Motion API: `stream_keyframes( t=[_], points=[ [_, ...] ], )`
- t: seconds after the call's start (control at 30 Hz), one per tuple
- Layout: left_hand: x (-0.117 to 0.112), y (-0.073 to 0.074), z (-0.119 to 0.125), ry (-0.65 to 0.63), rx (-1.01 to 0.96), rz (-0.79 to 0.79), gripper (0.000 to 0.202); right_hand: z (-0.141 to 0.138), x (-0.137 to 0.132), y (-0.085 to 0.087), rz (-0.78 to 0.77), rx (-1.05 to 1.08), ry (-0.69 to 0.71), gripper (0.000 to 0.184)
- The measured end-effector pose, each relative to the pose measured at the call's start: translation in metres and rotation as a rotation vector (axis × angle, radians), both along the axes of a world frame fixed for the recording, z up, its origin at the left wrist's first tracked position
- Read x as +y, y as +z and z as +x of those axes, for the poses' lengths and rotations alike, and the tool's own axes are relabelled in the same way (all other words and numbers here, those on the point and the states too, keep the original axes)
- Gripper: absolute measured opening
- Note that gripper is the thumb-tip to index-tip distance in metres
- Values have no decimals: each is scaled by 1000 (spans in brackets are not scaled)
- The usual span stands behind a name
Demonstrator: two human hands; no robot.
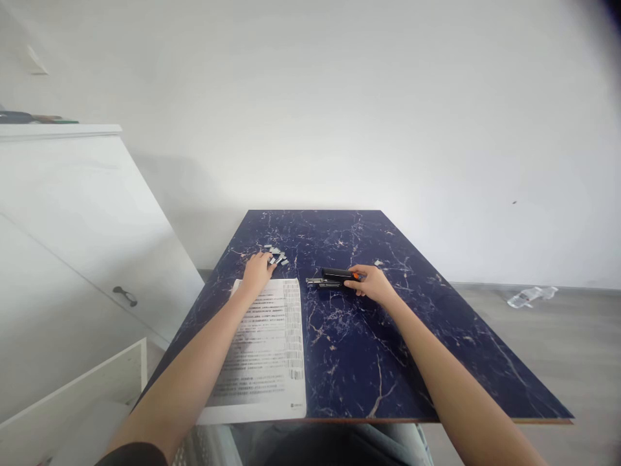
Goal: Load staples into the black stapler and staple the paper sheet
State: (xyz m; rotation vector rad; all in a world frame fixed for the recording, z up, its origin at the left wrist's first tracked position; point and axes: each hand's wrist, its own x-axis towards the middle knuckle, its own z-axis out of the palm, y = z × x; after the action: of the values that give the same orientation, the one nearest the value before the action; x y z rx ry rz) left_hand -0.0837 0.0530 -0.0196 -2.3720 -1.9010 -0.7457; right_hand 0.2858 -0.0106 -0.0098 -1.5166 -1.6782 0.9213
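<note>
My right hand (371, 283) is closed around the rear end of a black stapler (334, 274) with an orange mark near the fingers. The stapler's top is raised, and its metal staple tray (316, 281) shows, pointing left. My left hand (257, 268) reaches to a small pile of silvery staple strips (275, 251), thumb and fingertips drawn together on a strip at the pile's near edge. Beneath the left wrist and forearm lies a stack of printed paper (266, 349), its lines of text facing up.
Everything lies on a dark blue marble-patterned table (349, 349) against a white wall (339, 116). To the left stands a white cabinet (72, 213) with a dark handle (125, 296). A clear plastic item (531, 296) rests on the floor at the right.
</note>
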Motion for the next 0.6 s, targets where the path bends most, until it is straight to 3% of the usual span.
stream_keyframes(
  t=[0.33, 0.6],
  points=[
    [2, -4, 0, -25, -273, 31, 23, 1, 2, -4, 19, 10, 8, 41],
    [-2, -4, 0, 0, -263, 87, 41, 1, 1, -4, 32, 8, 0, 43]
  ],
)
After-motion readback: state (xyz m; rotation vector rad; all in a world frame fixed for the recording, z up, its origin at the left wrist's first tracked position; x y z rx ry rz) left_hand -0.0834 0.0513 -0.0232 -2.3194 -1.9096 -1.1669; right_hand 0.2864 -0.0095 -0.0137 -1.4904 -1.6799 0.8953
